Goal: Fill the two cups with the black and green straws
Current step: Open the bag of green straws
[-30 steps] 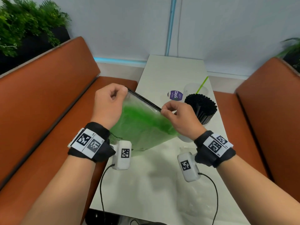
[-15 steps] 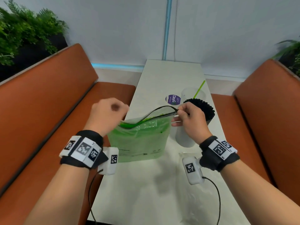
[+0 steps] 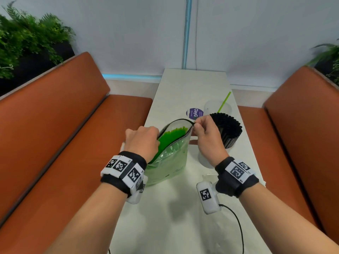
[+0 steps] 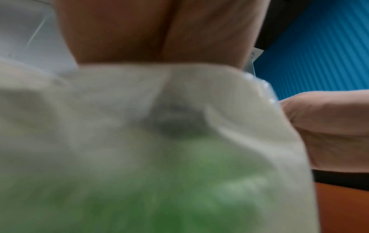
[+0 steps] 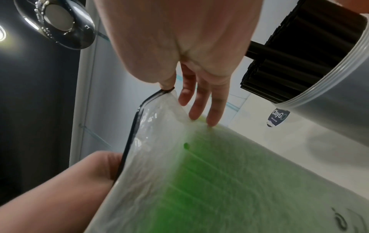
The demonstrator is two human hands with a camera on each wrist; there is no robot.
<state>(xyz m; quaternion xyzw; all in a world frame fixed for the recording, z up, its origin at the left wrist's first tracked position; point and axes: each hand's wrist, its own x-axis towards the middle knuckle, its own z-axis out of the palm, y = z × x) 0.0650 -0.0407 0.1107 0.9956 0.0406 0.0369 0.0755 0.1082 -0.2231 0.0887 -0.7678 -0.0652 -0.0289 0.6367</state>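
Observation:
A clear zip bag full of green straws stands on the white table, its black-edged mouth pulled open. My left hand grips the near left part of the rim; my right hand pinches the far right corner. Behind my right hand a clear cup is packed with black straws. A second clear cup farther back holds one green straw. The left wrist view shows only the blurred bag and my palm.
A round purple sticker lies on the table beyond the bag. Crumpled clear plastic lies under my right wrist. Orange bench seats flank the narrow table on both sides, and the wall closes its far end.
The bag has swung from tilted flat to upright, and its mouth has been pulled wide so the straw tips show. Both hands moved closer together over the table.

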